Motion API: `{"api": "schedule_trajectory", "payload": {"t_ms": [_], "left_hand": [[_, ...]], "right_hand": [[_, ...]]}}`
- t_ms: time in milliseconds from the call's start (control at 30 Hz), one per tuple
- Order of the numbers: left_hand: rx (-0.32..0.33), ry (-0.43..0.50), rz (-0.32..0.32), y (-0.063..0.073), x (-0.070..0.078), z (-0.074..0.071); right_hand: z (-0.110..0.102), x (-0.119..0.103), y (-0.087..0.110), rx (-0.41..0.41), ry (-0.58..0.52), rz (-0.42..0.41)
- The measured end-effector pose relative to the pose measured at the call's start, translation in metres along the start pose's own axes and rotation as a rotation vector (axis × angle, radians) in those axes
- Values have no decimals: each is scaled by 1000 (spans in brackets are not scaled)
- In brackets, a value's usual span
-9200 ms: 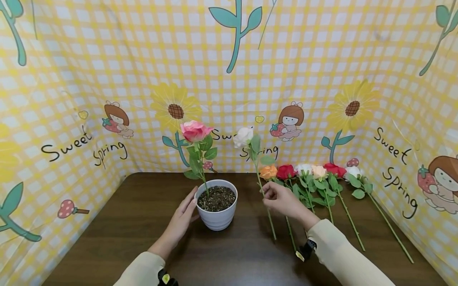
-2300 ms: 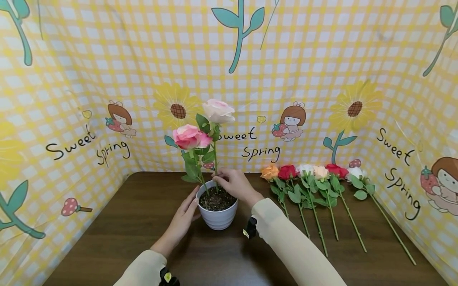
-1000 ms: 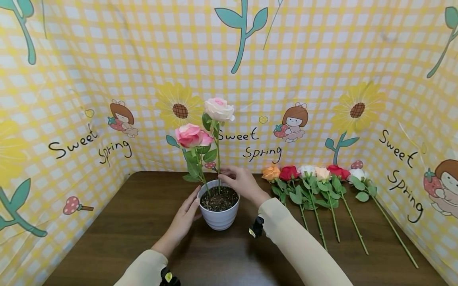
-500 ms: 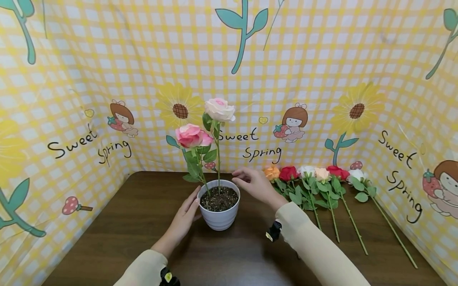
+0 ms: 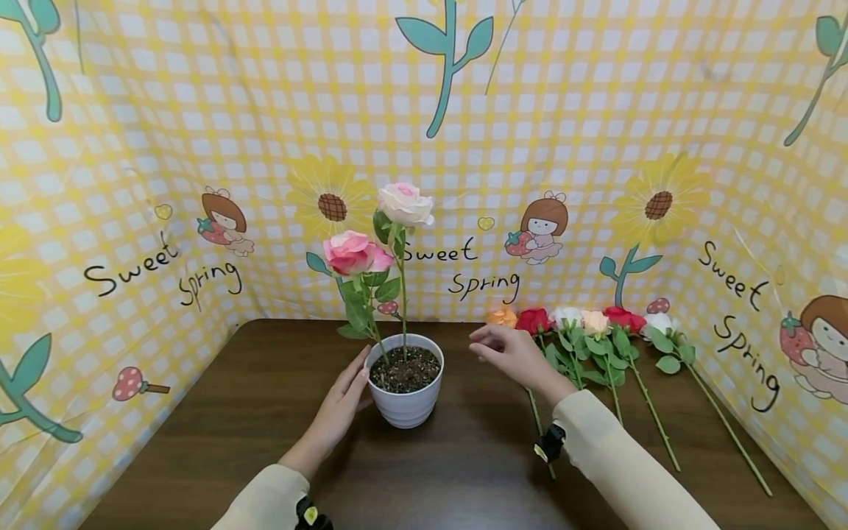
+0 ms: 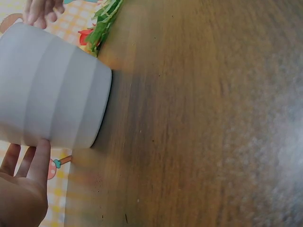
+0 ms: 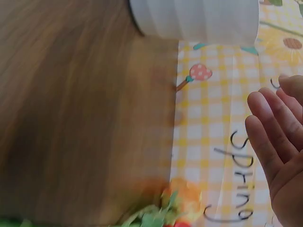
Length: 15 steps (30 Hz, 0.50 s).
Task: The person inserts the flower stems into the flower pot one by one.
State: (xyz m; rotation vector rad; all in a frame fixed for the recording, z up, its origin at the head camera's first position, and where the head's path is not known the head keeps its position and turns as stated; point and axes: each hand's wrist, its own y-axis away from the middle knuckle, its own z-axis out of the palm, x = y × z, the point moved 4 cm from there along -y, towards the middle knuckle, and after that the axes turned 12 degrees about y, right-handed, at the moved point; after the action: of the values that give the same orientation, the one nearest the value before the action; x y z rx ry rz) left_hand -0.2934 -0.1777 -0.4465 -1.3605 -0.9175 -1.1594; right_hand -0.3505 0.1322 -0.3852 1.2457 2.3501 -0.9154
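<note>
Right hand (image 5: 520,361) pulls away from the pale rose (image 5: 405,205)

Since the frame half a second ago it has shifted rightward, from beside the rim to near the orange rose (image 5: 502,317), fingers loosely bent and holding nothing. Left hand (image 5: 336,406) still rests against the white pot (image 5: 405,409), fingers laid along its side rather than wrapped round.

Pale rose and pink rose (image 5: 356,252) stand in the pot's soil (image 5: 414,372), at lower middle of the frame. Both are probably light, with thin, fairly stiff stems best pinched low, below the leaves; petals look soft and easily crushed. Soil likely gives the pot some weight; its smooth wall may slip, so steady it by the side.

Dark wood-grain table (image 5: 199,419) shines at lower middle; more roses (image 5: 595,322) lie at right. Checked cloth (image 5: 265,96) covers the back and sides.
</note>
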Motion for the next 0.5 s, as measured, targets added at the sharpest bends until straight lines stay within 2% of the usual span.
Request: {"api": "schedule_trajectory", "payload": {"t_ms": [333, 500], "left_hand": [[-13, 0, -5, 0, 2, 0], [-16, 1, -9, 0, 2, 1]], "right_hand": [[-14, 38, 36, -37, 90, 58], [-16, 53, 52, -79, 83, 85]]}}
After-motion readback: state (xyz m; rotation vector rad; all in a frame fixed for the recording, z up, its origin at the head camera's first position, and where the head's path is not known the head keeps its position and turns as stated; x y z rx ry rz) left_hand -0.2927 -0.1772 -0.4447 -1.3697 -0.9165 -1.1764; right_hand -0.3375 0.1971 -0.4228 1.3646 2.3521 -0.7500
